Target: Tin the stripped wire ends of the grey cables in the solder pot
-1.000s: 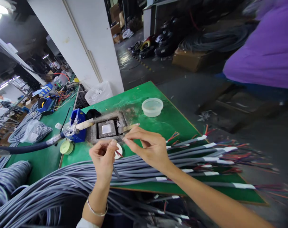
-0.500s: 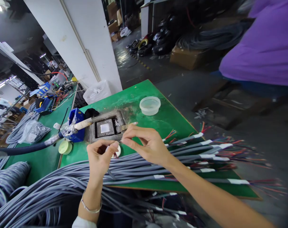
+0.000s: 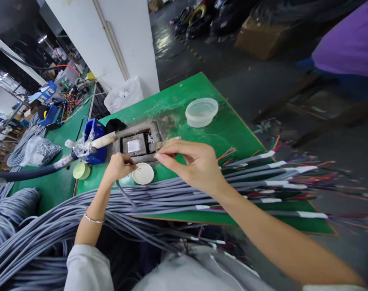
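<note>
1. At the left, a coil of grey cable [image 3: 15,212] lies near; farther off, a clear plastic bag [image 3: 40,152] of small parts rests on green.
2. A dark ribbed hose [image 3: 47,173] reaches rightward, ending in a pale nozzle [image 3: 103,140] wrapped with clear film at its base.
3. A pale green round container [image 3: 81,171] sits on the near side of the hose, and a blue bin [image 3: 96,155] stands beside the nozzle.
4. The left hand [image 3: 117,165] is clamped on a grey cable end [image 3: 125,195], fine wire tips poking out rightward beside the white round dish; the cable slopes down to the bundle.
5. Just beyond, a grimy solder pot [image 3: 156,131] with a shiny square surface is set in the green tabletop [image 3: 178,95].
6. The white round dish [image 3: 143,174] lies on the near side of the pot.
7. A thick bundle of grey cables [image 3: 172,199] runs across the near side.
8. The right hand [image 3: 199,167] has thumb and forefinger tips together near the pot's right side; I cannot tell whether anything is between them.
9. A translucent plastic tub [image 3: 201,119] stands farther back.
10. At the right, white wraps [image 3: 313,215] band the cables behind splayed coloured wires [image 3: 350,218].
</note>
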A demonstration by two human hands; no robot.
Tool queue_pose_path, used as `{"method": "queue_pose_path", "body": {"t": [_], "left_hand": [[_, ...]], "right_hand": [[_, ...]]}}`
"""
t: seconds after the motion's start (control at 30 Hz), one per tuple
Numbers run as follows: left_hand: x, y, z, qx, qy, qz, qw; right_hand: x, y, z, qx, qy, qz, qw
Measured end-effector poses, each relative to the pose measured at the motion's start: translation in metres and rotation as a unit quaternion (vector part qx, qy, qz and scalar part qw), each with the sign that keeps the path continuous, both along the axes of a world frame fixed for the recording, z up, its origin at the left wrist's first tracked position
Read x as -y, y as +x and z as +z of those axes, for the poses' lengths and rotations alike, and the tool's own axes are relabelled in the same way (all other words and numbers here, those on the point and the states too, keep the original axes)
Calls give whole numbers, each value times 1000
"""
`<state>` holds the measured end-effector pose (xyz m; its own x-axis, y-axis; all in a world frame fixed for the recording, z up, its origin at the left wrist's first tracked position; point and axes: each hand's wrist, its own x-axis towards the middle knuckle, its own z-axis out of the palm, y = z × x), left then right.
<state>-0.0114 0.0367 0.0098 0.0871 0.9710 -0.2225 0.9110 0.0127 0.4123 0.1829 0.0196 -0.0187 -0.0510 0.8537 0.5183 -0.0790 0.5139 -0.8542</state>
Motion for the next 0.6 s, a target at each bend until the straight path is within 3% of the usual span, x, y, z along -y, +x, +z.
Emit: {"method": "queue_pose_path", "body": {"t": [0.17,0.4,0.6], "left_hand": [[-8,2,-15,-44,-42,-10,998],[-9,2,-20,-64,-28,-34,997],[-22,1,-15,-57,85,40,994]], "right_hand": [[0,2,0,16,3,-13,1000],[0,4,0,46,16,-22,999],[1,7,1,40,9,-46,998]]}}
